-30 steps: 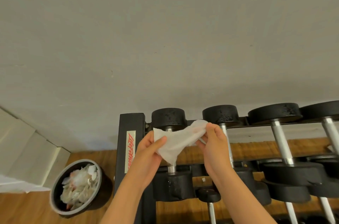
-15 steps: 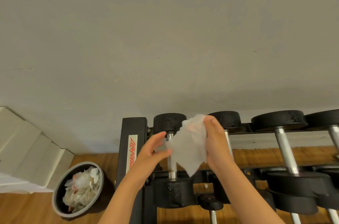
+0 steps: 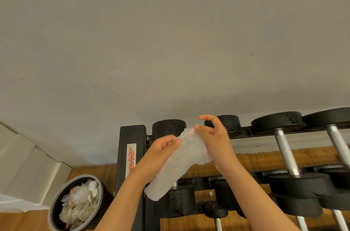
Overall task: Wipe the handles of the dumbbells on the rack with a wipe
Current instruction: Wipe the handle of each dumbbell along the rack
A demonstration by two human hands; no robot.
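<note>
one wipe [image 3: 182,166] is pinched by left hand [image 3: 161,148] and right hand [image 3: 215,141] before one rack [image 3: 124,155].

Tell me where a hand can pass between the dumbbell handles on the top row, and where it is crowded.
Free: the gap between the third handle and the fourth handle, wooden floor showing through; also between the right hand and the third handle. Crowded: the left end, where the left hand and wipe cover much of the first dumbbell beside the rack post.
</note>
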